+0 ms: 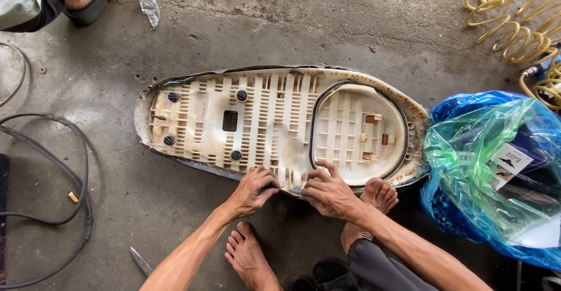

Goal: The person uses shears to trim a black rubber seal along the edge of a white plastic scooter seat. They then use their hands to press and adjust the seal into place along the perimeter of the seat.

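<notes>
A motorcycle seat (280, 124) lies upside down on the concrete floor (327, 28), its cream plastic base pan facing up and the front end toward the floor's left edge. Both hands work the near rim, close to the middle of its length: the left hand (252, 189) has its fingers curled shut on the edge of the dark cover (193, 163) where it wraps over the pan, and the right hand (328, 193) presses down just beside it, fingers bent on the same rim — whether it pinches the cover or only steadies the pan I cannot tell. Bare feet sit under the wrists, one tucked against the rim.

This looks like the stage of freeing or working the cover along the pan's edge. The next move likely calls for a firm pull at the rim while the other hand holds the pan still.

A blue-green plastic bag (491, 168) touches the seat's rear end; a coiled yellow air hose (514, 22) lies near the floor's far right corner.
</notes>
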